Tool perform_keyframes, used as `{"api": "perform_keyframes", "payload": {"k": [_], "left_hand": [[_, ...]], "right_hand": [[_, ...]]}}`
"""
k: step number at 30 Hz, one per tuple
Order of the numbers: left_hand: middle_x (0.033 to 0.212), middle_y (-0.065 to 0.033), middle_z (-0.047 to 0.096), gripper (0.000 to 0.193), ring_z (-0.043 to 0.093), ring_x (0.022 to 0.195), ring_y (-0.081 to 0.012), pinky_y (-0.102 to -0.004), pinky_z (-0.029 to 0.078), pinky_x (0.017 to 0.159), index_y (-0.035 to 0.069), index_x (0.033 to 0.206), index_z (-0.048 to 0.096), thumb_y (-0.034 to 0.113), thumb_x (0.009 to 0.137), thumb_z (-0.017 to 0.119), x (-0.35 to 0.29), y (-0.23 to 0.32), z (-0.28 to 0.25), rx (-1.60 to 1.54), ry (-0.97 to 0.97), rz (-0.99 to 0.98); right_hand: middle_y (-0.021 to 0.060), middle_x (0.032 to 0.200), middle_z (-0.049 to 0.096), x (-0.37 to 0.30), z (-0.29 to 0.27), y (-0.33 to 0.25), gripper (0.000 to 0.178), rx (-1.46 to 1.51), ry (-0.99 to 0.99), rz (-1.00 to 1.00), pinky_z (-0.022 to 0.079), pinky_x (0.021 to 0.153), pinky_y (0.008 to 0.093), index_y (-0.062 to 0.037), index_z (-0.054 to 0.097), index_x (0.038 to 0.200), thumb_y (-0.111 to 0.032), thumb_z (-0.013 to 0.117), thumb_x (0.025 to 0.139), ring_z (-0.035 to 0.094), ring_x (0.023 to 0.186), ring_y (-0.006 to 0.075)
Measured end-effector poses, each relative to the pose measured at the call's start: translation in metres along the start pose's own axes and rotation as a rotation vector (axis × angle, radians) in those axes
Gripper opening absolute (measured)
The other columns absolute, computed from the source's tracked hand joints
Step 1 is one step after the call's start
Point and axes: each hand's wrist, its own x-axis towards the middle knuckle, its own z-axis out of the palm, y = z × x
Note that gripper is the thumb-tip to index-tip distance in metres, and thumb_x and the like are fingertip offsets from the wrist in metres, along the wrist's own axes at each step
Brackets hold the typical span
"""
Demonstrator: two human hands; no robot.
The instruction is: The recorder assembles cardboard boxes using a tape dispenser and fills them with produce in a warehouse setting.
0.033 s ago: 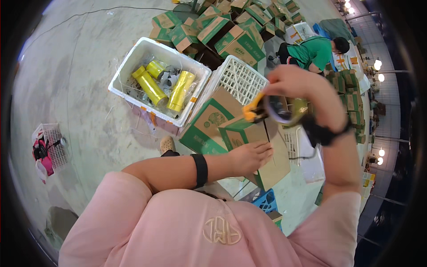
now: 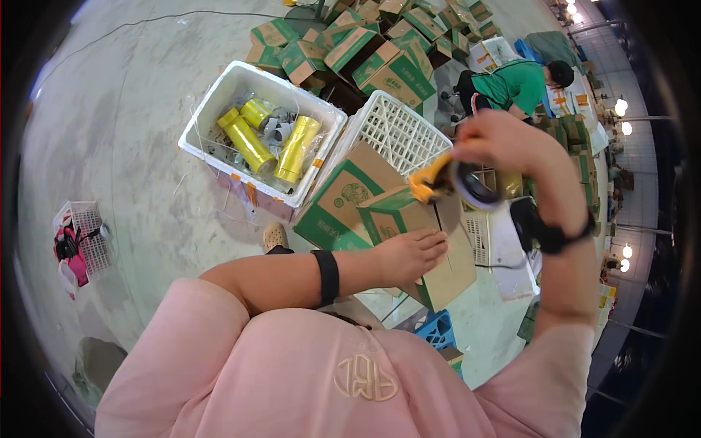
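Observation:
My left hand (image 2: 412,257) lies flat on a brown and green carton (image 2: 454,276), its fingers stretched out over the top near the seam. Above the carton's far right side, my right hand (image 2: 502,146) is closed around a tape dispenser (image 2: 431,181) with an orange head. A roll of tape sits on the dispenser, a little blurred by motion. The dispenser's head hangs close to the far end of the carton's seam; whether it touches the cardboard I cannot tell. Another brown and green carton (image 2: 343,201) leans just left of the one under my hand.
A white foam box (image 2: 191,131) holding yellow tape rolls stands at the upper left. Beside it is a white plastic crate (image 2: 401,131). Cartons (image 2: 394,73) are heaped behind. A person in green (image 2: 511,86) bends over at the upper right. A blue crate (image 2: 437,332) sits near my body.
My right hand and the tape dispenser have shifted slightly to the right. My left hand stays in place on the carton.

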Motion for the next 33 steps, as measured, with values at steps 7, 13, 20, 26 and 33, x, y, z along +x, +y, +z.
{"api": "perform_keyframes", "payload": {"k": [7,13,20,26,33], "left_hand": [[0.111,-0.009,0.053,0.048,0.05,0.111,-0.0279,-0.0405,0.041,0.096,0.009,0.11,0.057,0.033,0.07,0.069,-0.005,-0.007,0.001,-0.049,0.278,0.091],[0.106,-0.0049,0.053,0.047,0.052,0.104,-0.0274,-0.0395,0.043,0.09,0.013,0.106,0.059,0.028,0.065,0.075,-0.003,-0.002,-0.005,-0.02,0.229,0.026],[0.113,-0.0067,0.054,0.046,0.048,0.113,-0.0303,-0.0425,0.041,0.094,0.012,0.112,0.058,0.03,0.072,0.074,0.007,0.008,-0.02,-0.031,0.099,-0.067],[0.127,-0.0253,0.043,0.054,0.044,0.119,-0.04,-0.0439,0.041,0.096,0.014,0.133,0.046,0.031,0.085,0.063,-0.028,-0.017,-0.073,-0.276,-0.096,-0.489],[0.129,-0.0133,0.049,0.055,0.043,0.125,-0.0329,-0.0431,0.034,0.104,0.005,0.116,0.053,0.033,0.071,0.07,-0.007,0.011,-0.045,-0.116,0.001,0.177]], "right_hand": [[0.0207,0.092,0.058,-0.136,0.174,0.045,0.046,0.264,0.807,-0.036,0.048,0.072,0.0429,-0.003,0.059,0.114,-0.032,0.068,0.08,0.059,0.08,0.039],[0.0184,0.087,0.056,-0.257,0.311,0.065,0.046,0.3,0.716,0.113,0.051,0.063,0.0421,-0.0046,0.057,0.115,-0.028,0.071,0.077,0.059,0.072,0.0372],[0.018,0.091,0.058,-0.104,0.404,0.082,0.045,0.31,0.837,0.147,0.052,0.065,0.0425,-0.0078,0.062,0.108,-0.032,0.071,0.071,0.062,0.074,0.0369],[0.0199,0.098,0.061,-0.109,0.293,0.135,0.044,0.214,0.551,0.331,0.05,0.077,0.0457,-0.0057,0.063,0.098,-0.039,0.07,0.069,0.061,0.089,0.0378],[0.0161,0.086,0.064,-0.043,0.075,0.169,0.037,0.057,0.506,0.223,0.05,0.073,0.0429,-0.0079,0.068,0.091,-0.041,0.068,0.074,0.062,0.084,0.0343]]}}
